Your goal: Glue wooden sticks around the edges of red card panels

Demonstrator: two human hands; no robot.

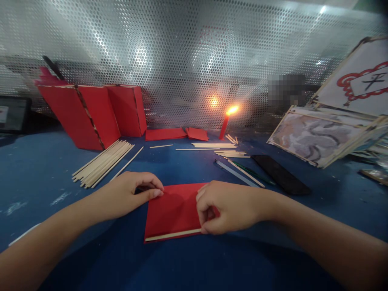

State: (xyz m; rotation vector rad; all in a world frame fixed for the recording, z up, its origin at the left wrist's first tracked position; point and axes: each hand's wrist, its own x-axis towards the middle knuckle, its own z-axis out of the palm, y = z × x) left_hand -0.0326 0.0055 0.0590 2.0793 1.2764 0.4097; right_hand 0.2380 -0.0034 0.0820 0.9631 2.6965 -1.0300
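Observation:
A flat red card (176,208) lies on the blue table in front of me. Along its near edge runs a thin pale wooden stick (172,235). My left hand (130,194) pinches the card's far left corner between thumb and fingers. Over the card's right side, my right hand (233,206) is curled, its thumb and finger closed at the right end of the stick. That end, and the card's right edge, are hidden beneath this hand.
A lit red candle (223,127) stands at the back. Bundled sticks (103,165) lie left, below red folded panels (97,115). Shorter sticks (214,145), a paintbrush (245,173) and a black case (280,173) lie beyond my right hand. Painted paper panels (312,135) stand right.

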